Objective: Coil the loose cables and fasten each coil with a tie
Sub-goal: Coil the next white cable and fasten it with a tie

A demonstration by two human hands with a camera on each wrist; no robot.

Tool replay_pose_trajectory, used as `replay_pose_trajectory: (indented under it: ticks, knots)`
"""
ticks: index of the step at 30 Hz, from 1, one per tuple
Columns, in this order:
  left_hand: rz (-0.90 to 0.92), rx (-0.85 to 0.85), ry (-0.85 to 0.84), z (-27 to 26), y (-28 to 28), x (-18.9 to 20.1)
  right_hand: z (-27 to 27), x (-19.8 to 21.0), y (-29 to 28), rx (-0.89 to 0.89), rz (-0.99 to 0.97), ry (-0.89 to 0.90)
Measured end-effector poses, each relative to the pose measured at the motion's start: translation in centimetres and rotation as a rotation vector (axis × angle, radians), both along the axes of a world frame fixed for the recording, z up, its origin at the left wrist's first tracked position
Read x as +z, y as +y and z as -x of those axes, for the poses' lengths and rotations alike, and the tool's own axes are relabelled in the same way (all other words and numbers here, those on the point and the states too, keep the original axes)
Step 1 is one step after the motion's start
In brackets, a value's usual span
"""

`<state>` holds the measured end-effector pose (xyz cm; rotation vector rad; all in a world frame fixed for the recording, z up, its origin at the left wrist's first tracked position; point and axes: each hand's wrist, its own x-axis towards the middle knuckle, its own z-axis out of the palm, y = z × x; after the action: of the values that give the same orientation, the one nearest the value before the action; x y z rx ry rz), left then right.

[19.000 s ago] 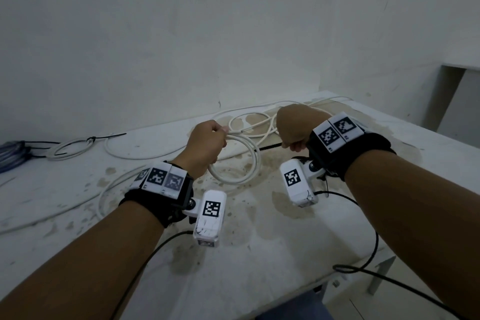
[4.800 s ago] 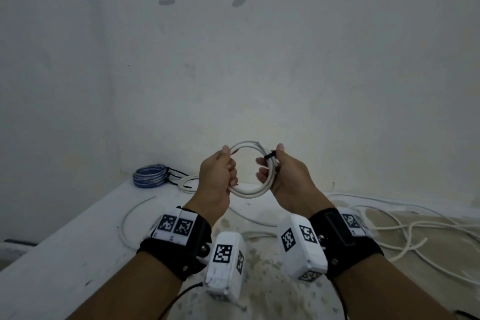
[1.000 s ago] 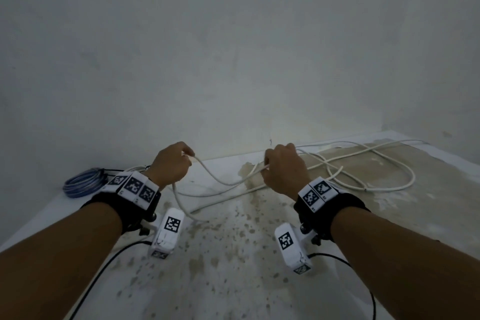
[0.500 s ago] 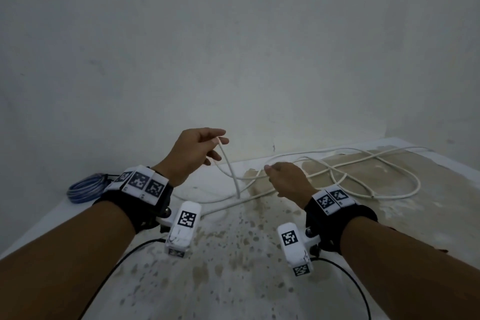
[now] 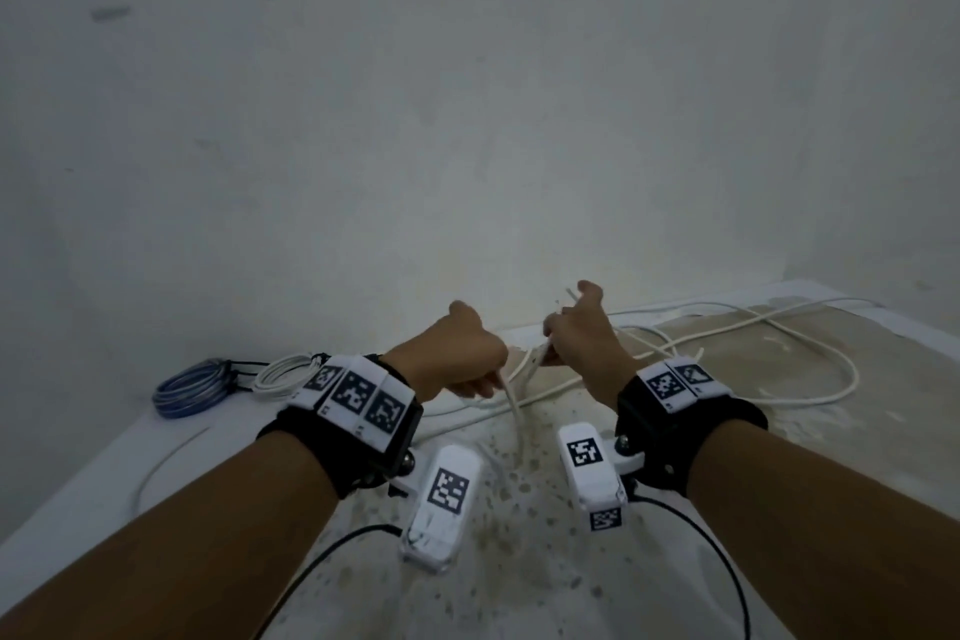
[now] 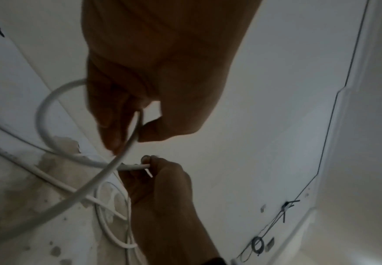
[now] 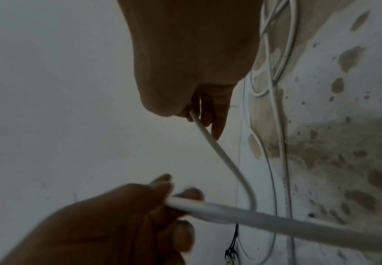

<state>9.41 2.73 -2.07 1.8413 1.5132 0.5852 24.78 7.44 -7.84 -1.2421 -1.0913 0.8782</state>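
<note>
Above the stained table (image 5: 779, 483), left hand (image 5: 457, 353) pinching a loop of the white cable (image 6: 42, 114), right hand (image 5: 582, 333) pinching its end.

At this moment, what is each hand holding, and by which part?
Both hold the same thin white cable. The right hand pinches it near its free end; the left hand pinches it farther along, past a small loop.

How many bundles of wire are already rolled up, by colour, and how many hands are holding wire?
Blue rolled bundles: 1
White rolled bundles: 1
Hands holding the loose white wire: 2, left hand, right hand
Total: 4
</note>
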Motion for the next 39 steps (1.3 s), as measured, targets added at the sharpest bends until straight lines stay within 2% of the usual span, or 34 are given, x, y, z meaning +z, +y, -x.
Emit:
replay_pose_trajectory:
  ticks: [3, 6, 7, 8, 10, 13, 14, 17, 19, 20, 23, 25, 28, 35, 37, 39]
  knots:
    - [0.022, -0.004, 0.224, 0.8, 0.5, -0.4, 0.5, 0.4, -0.3, 0.068, -0.074, -0.214]
    - [-0.081, -0.032, 0.645, 2.1, 1.2, -0.3, 1.0, 1.1, -0.8, 0.108, -0.161, -0.317]
    - [-0.146, -0.003, 0.716, 2.4, 1.5, -0.2, 1.1, 1.5, -0.9, 0.118, -0.197, -0.392]
    - [-0.204, 0.041, 0.706, 2.6, 1.6, 0.1, 1.4, 1.8, -0.9, 0.140, -0.236, -0.476]
    - [-0.282, 0.103, 0.488, 2.5, 1.2, 1.0, 2.2, 2.2, -1.0, 0.200, -0.297, -0.645]
    - [-0.209, 0.208, -0.172, 2.2, 1.6, 1.8, 3.7, 2.5, -1.5, 0.271, -0.365, -0.723]
    - [-0.176, 0.254, -0.316, 2.3, 1.7, 2.0, 4.0, 2.5, -1.7, 0.292, -0.377, -0.707]
    - [-0.042, 0.294, -0.541, 3.2, 1.5, 2.1, 4.8, 2.3, -2.2, 0.363, -0.348, -0.636]
    - [-0.008, 0.295, -0.584, 3.7, 1.4, 1.9, 4.9, 2.2, -2.3, 0.317, -0.333, -0.660]
    - [-0.032, 0.312, -0.585, 3.8, 1.4, 2.0, 4.7, 2.2, -2.3, 0.256, -0.313, -0.726]
    - [-0.130, 0.422, -0.626, 4.6, 1.7, 2.2, 3.3, 1.3, -2.1, 0.064, -0.147, -1.111]
    - [-0.179, 0.496, -0.660, 5.8, 2.0, 2.8, 2.1, 0.2, -2.1, -0.015, -0.022, -1.188]
    - [-0.239, 0.582, -0.694, 8.0, 2.2, 3.9, 0.3, -0.8, -2.6, -0.109, 0.102, -1.141]
    - [-0.386, 0.676, -0.615, 12.0, 3.1, 5.7, -0.1, 0.6, -1.9, -0.066, 0.267, -0.950]
    - [-0.395, 0.698, -0.597, 12.7, 3.4, 5.9, -0.1, 1.3, -1.5, -0.025, 0.267, -0.798]
    - [-0.397, 0.707, -0.573, 13.3, 3.8, 5.9, -0.7, 1.7, -1.1, -0.012, 0.281, -0.527]
